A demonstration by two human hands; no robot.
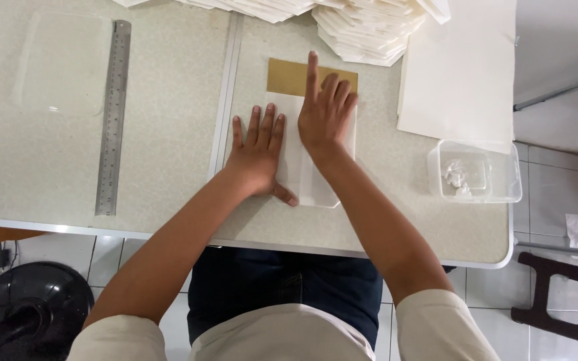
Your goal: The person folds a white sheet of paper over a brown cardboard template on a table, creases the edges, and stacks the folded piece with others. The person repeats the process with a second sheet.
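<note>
A white folded paper sheet [297,160] lies on the speckled table [168,134], partly covering a tan card [287,76] that sticks out at its far end. My left hand [259,152] lies flat on the sheet's left edge, fingers spread, thumb across its near part. My right hand [324,110] presses flat on the sheet's upper right, with the index finger stretched forward over the tan card. Neither hand grips anything.
A steel ruler [114,117] lies lengthwise at the left, beside a clear plastic lid [61,63]. Stacks of folded white paper [362,30] sit at the far edge, a large white sheet [459,67] at the right, and a clear tub [475,172] near the right corner.
</note>
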